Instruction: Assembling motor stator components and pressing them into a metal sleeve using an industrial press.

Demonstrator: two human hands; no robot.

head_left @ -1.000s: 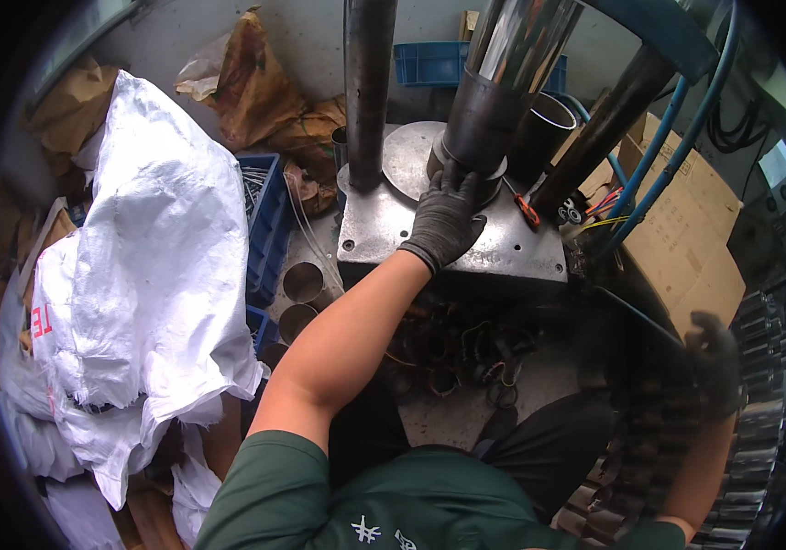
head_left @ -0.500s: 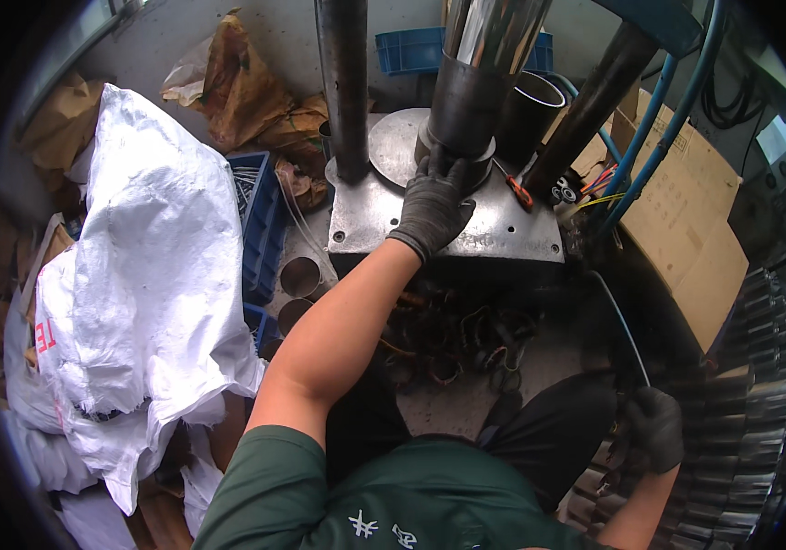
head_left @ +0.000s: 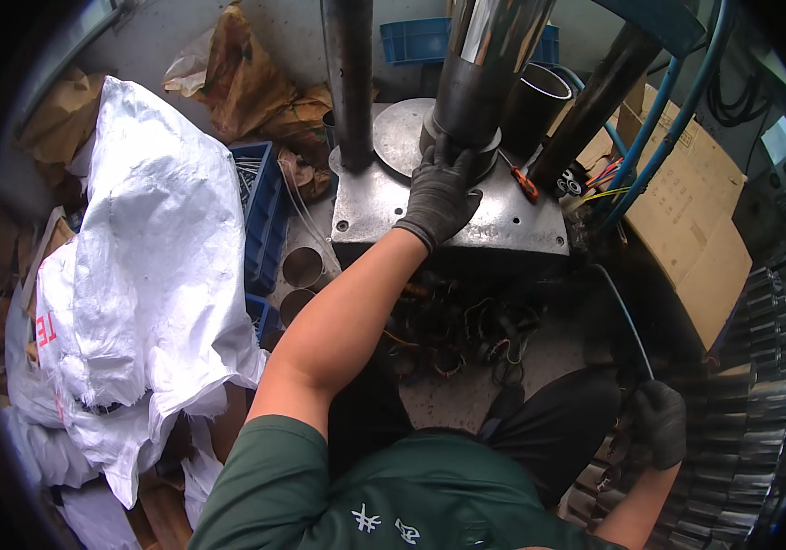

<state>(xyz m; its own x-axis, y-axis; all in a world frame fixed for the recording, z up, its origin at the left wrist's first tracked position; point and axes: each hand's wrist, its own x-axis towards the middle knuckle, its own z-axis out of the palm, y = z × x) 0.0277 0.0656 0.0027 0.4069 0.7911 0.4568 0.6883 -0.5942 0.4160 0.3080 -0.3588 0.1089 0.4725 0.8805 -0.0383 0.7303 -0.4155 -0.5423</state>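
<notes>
"Head view: how does the left hand stand?"

"Dark-gloved, at the far middle. Its fingers are stretched forward and slightly spread, tips against the seam between a dark grey metal cylinder and the pale flat metal ring under it; the thumb stands out to the right."

"And around it?"

"A shiny chrome-like shaft rises from the cylinder. The ring overlaps a broad round steel disc on its left, all on a thick steel plate. Just right of the ring lies a red-handled slim tool."

"The right hand?"

"Near and right, curled closed at the near end of a slim pale metal rod. Rows of grey metal tubes lie beyond it, to the right."

"What could go wrong?"

"I'd judge the left fingertips most at risk: any drop of the shaft or cylinder could crush them at that seam. A cylinder sitting off-square could tip or slip, too."

"What differs from a second ago?"

"The right hand was blurred and farther off, by the cardboard box. Now it is nearer, and the rod slants more toward the person. The left hand remains at the seam."
</notes>
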